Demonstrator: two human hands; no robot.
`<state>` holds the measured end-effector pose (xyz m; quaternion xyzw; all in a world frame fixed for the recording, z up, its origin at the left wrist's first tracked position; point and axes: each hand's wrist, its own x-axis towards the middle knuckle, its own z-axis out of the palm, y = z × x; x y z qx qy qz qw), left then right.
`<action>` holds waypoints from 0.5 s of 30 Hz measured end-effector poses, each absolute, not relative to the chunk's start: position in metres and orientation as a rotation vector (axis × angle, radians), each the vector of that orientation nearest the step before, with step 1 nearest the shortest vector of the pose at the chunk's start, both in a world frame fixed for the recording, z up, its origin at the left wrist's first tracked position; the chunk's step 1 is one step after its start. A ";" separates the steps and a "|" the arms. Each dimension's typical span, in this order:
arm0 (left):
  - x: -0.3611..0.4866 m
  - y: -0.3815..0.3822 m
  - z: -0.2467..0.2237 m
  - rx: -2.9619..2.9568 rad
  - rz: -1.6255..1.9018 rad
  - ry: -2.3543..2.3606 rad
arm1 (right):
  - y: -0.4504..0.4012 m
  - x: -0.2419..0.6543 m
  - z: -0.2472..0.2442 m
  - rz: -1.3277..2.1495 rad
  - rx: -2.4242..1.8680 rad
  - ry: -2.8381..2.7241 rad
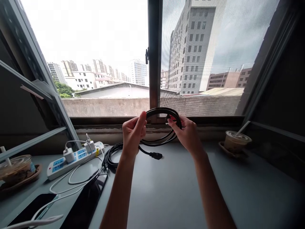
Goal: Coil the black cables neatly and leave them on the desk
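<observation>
A black cable (164,142), wound into a loose coil, is held up between my two hands above the grey table. My left hand (133,132) closes round the left side of the coil, thumb up. On the right side, my right hand (187,132) pinches the coil between thumb and fingers. A small dark end with a light tip shows by my right thumb; its kind I cannot make out. Below my left hand, one cable end with a black plug (156,156) hangs free over the table. The fingertips behind the coil are partly hidden.
On the left lie a second coiled black cable (111,156), a white power strip (77,159) with chargers and white cords, and two dark-screened devices, one a tablet (87,203). Iced drink cups stand at left (16,168) and right (237,141). A window frame (155,63) rises behind.
</observation>
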<state>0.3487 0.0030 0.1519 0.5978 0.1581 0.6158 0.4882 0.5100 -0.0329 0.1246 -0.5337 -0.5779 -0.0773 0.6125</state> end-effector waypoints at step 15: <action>0.350 -0.002 0.150 1.423 1.774 0.381 | -0.080 0.490 0.147 0.519 -0.970 -1.386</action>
